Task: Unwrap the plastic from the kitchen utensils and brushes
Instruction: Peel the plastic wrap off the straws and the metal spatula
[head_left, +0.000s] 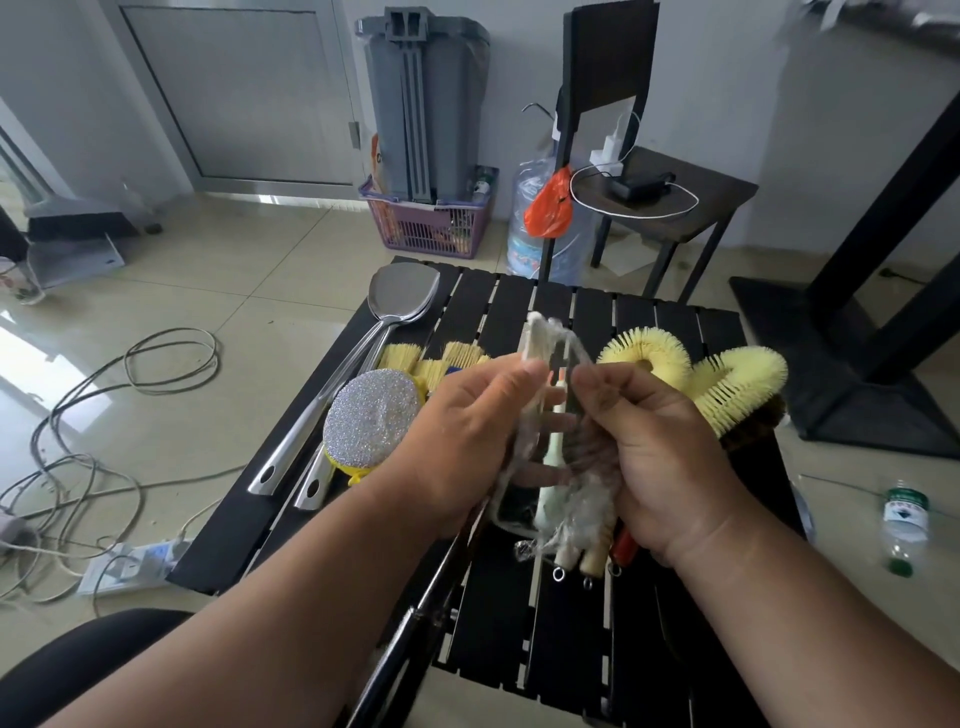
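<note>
Bundle of thin brushes with pale handles in clear plastic wrap (558, 467), held up over the black slatted worktop (571, 623), between both hands. Left hand (462, 441) pinches the film's upper edge; right hand (660, 457) pinches the opposite edge while gripping the bundle. Step in hand looks like peeling the wrap apart; next move likely calls for pulling the film down off the handles. On the worktop: steel spatula (400, 296), glittery silver scouring pad (371, 418), yellow round bristle brushes (727, 379). Tiled floor, tangled cables (104, 415), dark chair (639, 171).

Glossy beige tile floor (218, 270), white wall (727, 78), grey bin (426, 104), dark side table (675, 208), loose cables (104, 415)
</note>
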